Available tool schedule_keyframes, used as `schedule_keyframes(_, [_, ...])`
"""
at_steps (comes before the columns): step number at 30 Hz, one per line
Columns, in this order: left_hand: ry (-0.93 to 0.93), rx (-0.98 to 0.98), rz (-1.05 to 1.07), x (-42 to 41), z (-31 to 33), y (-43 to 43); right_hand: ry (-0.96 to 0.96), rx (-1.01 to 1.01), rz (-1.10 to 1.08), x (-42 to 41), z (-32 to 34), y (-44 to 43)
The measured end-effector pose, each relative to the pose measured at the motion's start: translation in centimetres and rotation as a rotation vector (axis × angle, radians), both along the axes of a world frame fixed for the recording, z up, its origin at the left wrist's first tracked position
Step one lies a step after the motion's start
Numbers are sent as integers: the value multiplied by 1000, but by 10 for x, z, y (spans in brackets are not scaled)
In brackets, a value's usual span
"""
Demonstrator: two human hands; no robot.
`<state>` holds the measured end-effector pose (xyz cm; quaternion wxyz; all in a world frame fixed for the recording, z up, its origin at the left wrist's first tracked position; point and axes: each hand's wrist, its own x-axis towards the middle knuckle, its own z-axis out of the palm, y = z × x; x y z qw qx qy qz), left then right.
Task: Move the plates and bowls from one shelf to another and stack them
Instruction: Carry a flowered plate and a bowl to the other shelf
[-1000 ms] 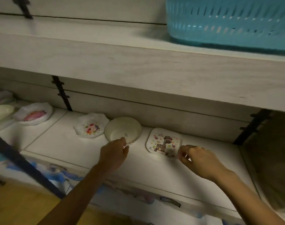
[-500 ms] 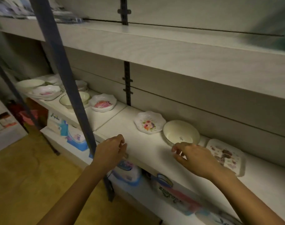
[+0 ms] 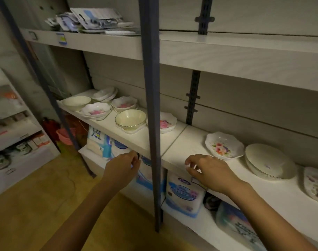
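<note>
My left grip (image 3: 123,165) hangs slack with its fingers loosely curled around nothing, just in front of the middle shelf's (image 3: 181,147) front edge. My right grip (image 3: 209,171) is just as slack, fingers drooping over that same edge and holding nothing. A second ago the left one was at the rim of the cream round plate (image 3: 269,161) and the right one at the square patterned plate (image 3: 315,185). Both have since slid left along the shelf, so the plates they were at now lie well off to the right and untouched. The scalloped floral dish (image 3: 224,148) sits just behind my right grip, apart from it, with the cream round plate beside it and the square plate at the frame's edge. The blue upright post (image 3: 151,105), which stood left of both hands half a second ago, now stands between them. Beyond it, on the left shelf section, a cream bowl (image 3: 130,119) rests on a plate and a pink-flowered dish (image 3: 168,124) is half hidden by the post. Farther back are stacked flowered dishes (image 3: 96,111) and a plain bowl (image 3: 76,102). Tissue packs (image 3: 184,194) fill the shelf below.
</note>
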<state>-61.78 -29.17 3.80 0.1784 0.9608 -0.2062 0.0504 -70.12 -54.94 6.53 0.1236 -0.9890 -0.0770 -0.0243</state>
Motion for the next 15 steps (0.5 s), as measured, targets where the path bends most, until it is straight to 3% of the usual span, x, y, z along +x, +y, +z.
schedule_keyframes(15, [23, -22, -36, 183, -8, 110, 24, 153, -75, 164, -16, 142])
